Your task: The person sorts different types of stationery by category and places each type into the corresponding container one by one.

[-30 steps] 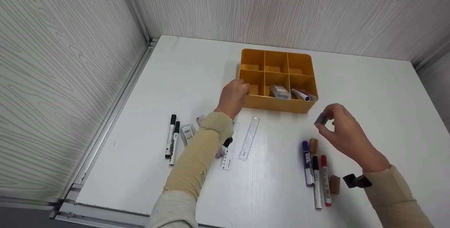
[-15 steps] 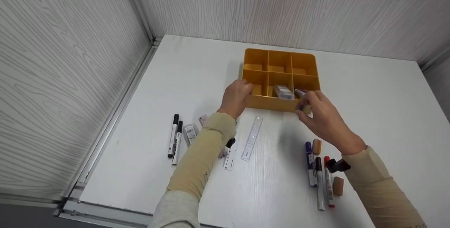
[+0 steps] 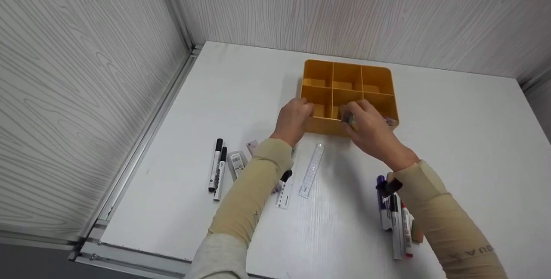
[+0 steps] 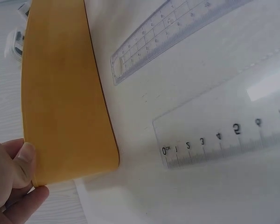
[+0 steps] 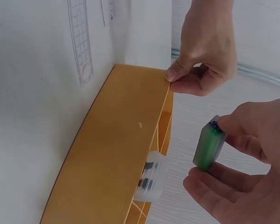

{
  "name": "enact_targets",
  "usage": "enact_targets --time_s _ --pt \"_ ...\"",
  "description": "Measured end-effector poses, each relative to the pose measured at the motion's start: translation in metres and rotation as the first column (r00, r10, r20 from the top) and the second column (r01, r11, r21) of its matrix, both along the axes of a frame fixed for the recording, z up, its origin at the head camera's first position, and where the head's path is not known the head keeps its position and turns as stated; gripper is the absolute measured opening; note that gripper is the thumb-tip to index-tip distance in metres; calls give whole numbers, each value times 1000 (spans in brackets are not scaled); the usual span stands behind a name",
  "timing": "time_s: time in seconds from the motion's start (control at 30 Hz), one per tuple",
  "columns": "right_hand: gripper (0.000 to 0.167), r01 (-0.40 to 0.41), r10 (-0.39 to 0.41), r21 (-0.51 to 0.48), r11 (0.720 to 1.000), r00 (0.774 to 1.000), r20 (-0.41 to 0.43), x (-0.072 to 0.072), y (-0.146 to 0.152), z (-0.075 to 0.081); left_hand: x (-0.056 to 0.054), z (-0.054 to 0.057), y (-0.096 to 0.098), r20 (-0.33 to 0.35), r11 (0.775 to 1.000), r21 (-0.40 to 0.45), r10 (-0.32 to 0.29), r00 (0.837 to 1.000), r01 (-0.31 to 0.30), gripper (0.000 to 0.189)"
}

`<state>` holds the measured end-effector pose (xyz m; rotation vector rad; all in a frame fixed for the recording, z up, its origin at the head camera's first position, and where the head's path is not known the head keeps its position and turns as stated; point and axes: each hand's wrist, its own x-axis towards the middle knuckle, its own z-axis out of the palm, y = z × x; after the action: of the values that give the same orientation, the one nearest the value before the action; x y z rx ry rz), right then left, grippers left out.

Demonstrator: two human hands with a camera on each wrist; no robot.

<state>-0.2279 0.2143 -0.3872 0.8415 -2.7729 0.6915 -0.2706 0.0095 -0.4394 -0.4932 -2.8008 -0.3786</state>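
Note:
A yellow organizer box with several compartments stands toward the back of the table. My left hand pinches its front left rim, with thumb and fingers on either side of the wall. My right hand is above the front middle compartment. Between its thumb and fingertips is a small block, grey at the edges and green inside, with a dark blue patch at one end. Below it, a clear plastic case with black marks pokes up over the box's front wall. My right hand hides much of the front row.
Two black-capped markers and a clear case lie left of my left arm. Clear rulers lie before the box. Blue, black and red markers and a brown block lie by my right forearm, which partly covers them.
My right hand has carried the small block leftward, from beside the box to over the front middle compartment. My left hand keeps its hold on the rim. The head view has shifted slightly.

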Motion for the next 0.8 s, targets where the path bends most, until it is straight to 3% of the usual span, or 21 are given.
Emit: enact_targets --time_s 0.17,0.37,0.63,0.8 --pt "19 -24 24 23 999 999 21 -11 -15 0 1 2 1 -1 1000 -16 15 1000 -15 18" --pt "22 9 -15 47 999 993 120 -31 -33 -2 1 2 3 -6 999 -37 33 999 -33 15" --pt "21 -31 30 53 998 999 28 -48 -53 -17 1 -1 5 -38 995 -83 50 998 -53 15" --pt "27 -41 35 107 993 998 54 -57 -59 -23 2 -1 8 -57 994 -86 56 997 -61 15"
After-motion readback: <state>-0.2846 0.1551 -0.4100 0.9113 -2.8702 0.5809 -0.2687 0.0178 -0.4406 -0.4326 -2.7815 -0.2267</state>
